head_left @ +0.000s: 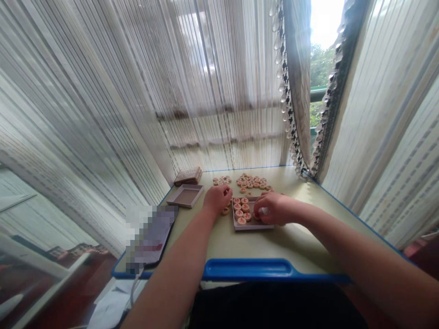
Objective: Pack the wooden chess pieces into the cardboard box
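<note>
A shallow box (254,226) stands on the table in front of me, with several round xiangqi pieces (242,213) in rows along its left side, red characters facing up. My right hand (274,209) reaches into the box from the right, fingers closed on a xiangqi piece (256,216) low over the box floor. Just left of the box is my left hand (217,199), its fingers curled together; what they hold, if anything, is hidden. Beside that hand lies a loose piece (225,211). Farther back are two groups of pieces, one left (222,180) and one right (253,182).
At the left lies an empty shallow box part (185,196), with a brown folded block (188,175) behind it. A flat, partly blurred device (156,242) with a cable rests at the table's left edge. A blue tray groove (248,269) runs along the front; curtains (219,128) hang behind.
</note>
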### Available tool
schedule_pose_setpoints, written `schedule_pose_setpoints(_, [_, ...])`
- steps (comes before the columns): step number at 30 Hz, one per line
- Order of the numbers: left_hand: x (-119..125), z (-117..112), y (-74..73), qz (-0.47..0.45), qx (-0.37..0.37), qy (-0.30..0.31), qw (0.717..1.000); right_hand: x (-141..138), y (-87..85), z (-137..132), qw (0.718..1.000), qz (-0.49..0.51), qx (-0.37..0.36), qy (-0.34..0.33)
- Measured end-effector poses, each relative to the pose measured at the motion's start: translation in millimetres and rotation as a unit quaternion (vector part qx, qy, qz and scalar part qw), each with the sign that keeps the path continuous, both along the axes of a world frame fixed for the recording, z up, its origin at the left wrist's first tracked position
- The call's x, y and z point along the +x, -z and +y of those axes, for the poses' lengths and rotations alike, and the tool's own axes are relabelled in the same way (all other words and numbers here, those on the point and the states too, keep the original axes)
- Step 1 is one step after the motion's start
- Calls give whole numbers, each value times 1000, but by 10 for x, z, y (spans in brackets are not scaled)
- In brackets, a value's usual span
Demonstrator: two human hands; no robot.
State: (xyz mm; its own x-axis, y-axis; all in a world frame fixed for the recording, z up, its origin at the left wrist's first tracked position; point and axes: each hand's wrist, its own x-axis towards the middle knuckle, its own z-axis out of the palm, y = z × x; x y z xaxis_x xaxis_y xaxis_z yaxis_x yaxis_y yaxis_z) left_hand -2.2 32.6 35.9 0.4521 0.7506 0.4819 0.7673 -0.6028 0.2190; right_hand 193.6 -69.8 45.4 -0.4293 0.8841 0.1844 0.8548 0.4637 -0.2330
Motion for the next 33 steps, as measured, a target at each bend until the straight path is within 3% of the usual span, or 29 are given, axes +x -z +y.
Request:
schedule_pose_setpoints(7, [-8, -2, -9, -3, 3, 0, 1000, -36, -7, 10, 995, -55, 11, 80])
schedule_pose_setpoints(19, [12, 7, 24, 3, 10, 4, 1000, 19, 40, 34, 997, -36, 8, 65])
schedule_pose_setpoints(26, [32, -17, -2, 17, 3, 5, 1000, -152, -3, -38, 996, 25, 87, 26])
schedule_pose_setpoints(33, [21, -11, 7, 15, 9, 2, 1000, -221, 102, -37, 991, 25, 131, 5])
